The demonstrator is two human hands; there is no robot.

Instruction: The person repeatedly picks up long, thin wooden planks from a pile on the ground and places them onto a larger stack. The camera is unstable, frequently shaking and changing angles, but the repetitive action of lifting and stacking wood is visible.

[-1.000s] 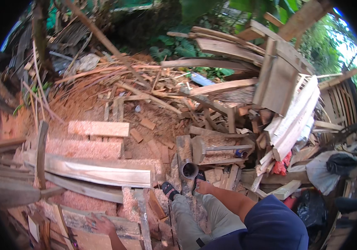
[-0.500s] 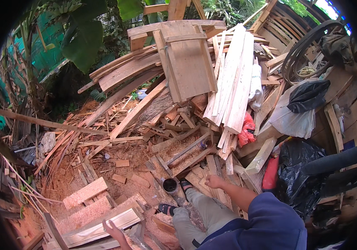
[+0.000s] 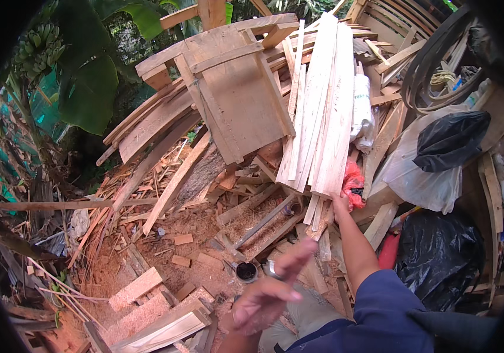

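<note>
My right hand (image 3: 340, 204) is stretched forward on a bare forearm to the lower ends of a bundle of pale wooden slats (image 3: 322, 112). The slats lean upright against a wood pile. The hand touches their ends, and its fingers are hidden behind them. My left hand (image 3: 268, 294) floats close to the camera, palm showing, fingers apart, holding nothing. Just beyond it on the sawdust lie a small round black tin (image 3: 246, 272) and a metal ring (image 3: 271, 269). A red cloth (image 3: 352, 181) sits right beside my right hand.
A flat wooden frame (image 3: 234, 88) leans left of the slats. Loose planks and offcut blocks (image 3: 137, 288) litter the sawdust ground. Black bags (image 3: 452, 138) (image 3: 434, 253) and a pale plastic bag (image 3: 417, 176) crowd the right. Banana leaves (image 3: 87, 88) stand at the back left.
The view has swung toward the leaning slats. My right arm has stretched out from the ground scraps to the slat ends. My left hand has risen into view, open.
</note>
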